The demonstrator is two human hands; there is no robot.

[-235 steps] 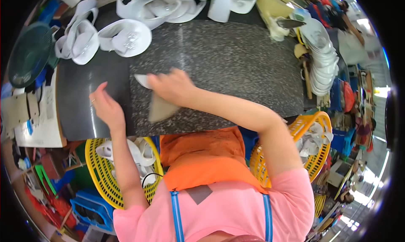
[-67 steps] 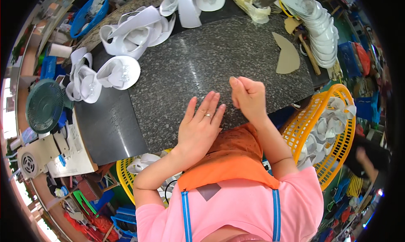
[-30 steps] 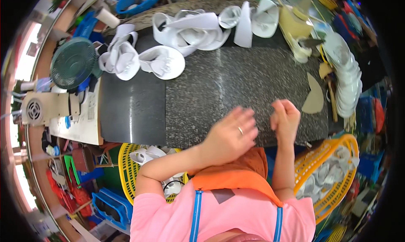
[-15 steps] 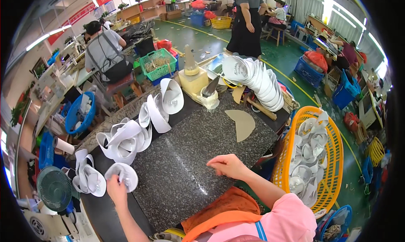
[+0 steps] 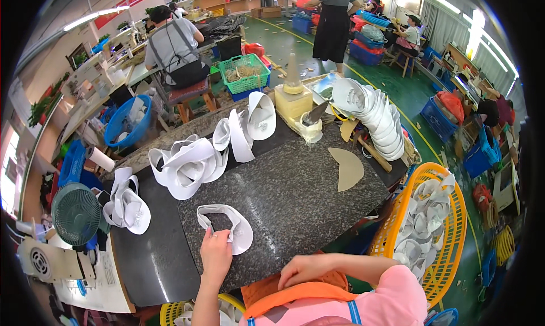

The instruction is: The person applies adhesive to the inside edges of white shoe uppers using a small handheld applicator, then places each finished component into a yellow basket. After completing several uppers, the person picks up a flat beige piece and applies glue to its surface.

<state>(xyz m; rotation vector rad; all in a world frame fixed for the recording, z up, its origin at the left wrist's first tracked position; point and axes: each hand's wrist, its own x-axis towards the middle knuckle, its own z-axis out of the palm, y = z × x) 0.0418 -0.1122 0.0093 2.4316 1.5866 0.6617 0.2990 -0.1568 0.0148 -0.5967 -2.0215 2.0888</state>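
The white visor [image 5: 242, 235], its band looped above a rounded, shiny brim, has come away from the other visors [image 5: 126, 207] and is now over the near left of the speckled tabletop [image 5: 295, 195]. The left hand [image 5: 217, 251] pinches its band; the right hand [image 5: 301, 269], previously over the tabletop, is curled by the orange apron [image 5: 306, 292], its grip unclear.

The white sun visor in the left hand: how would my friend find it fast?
Find the big dark speckled slab in the middle. On its near left part, the person's left hand holds the white sun visor. Neighbouring visors bunch together farther back and to the left; this one is apart from them, in a hand.
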